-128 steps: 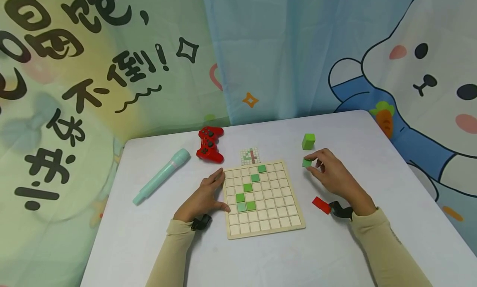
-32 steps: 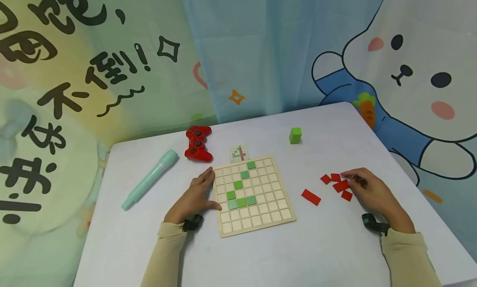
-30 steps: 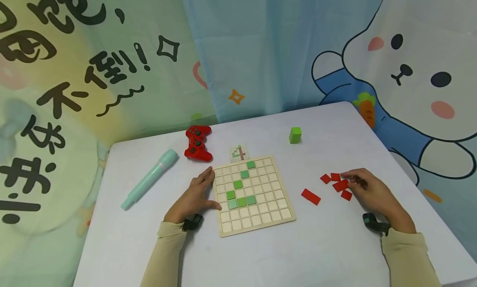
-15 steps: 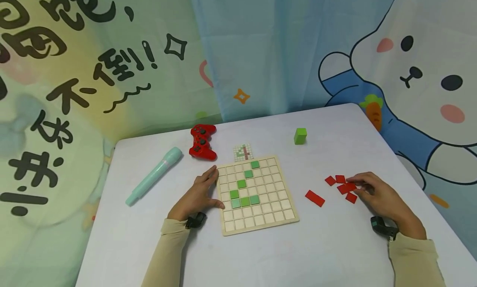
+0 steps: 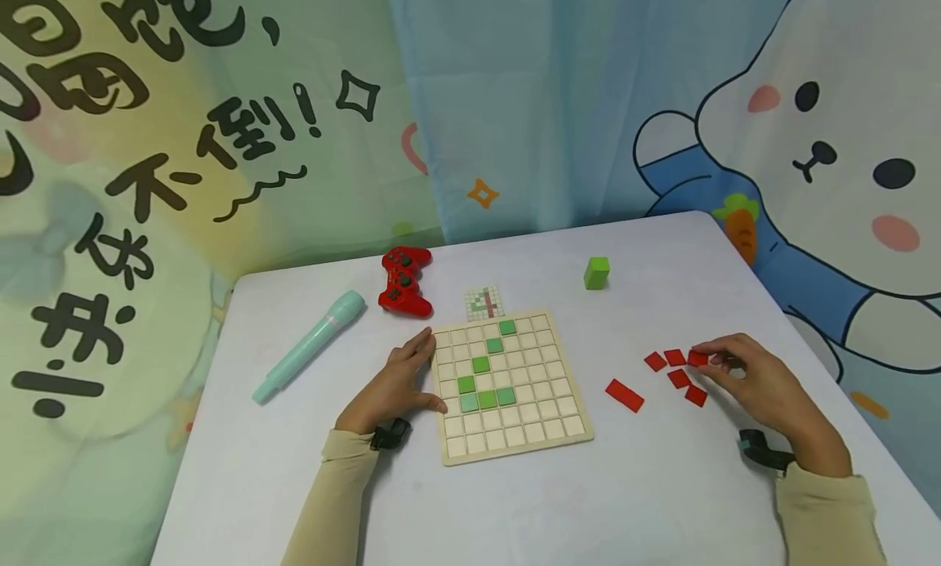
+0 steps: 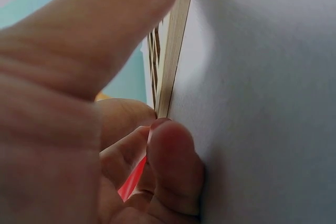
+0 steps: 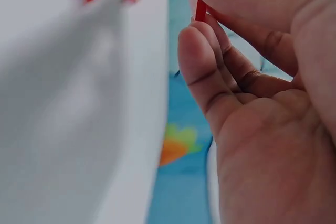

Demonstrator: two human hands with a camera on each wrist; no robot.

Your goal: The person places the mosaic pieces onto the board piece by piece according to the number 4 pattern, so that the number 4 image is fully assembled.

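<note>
Against the left edge of the wooden grid board (image 5: pixel 518 450) rests my left hand (image 5: pixel 390 392), its thumb and fingers spread and touching the rim. In the left wrist view the board's side (image 6: pixel 176 45) shows beyond the hand. Several green tiles (image 5: pixel 480 365) fill squares on the board. My right hand (image 5: pixel 760 378) pinches a small red square tile (image 5: pixel 697 358) between thumb and fingers; the right wrist view shows this red tile's edge (image 7: pixel 201 10) at the fingertips. Several other red square tiles (image 5: pixel 679 378) lie on the table just left of that hand.
A red strip (image 5: pixel 624 395) lies between board and loose tiles. Behind the board is a small grid pattern card (image 5: pixel 483 303). A green block (image 5: pixel 597 273) stands at the back right. A red game controller (image 5: pixel 406 282) and a mint-coloured tube (image 5: pixel 309 347) lie on the left.
The right hand, earlier holding a green tile near the green block, has moved to the red tiles and now pinches one. One more green tile sits on the board. The left hand stays.
</note>
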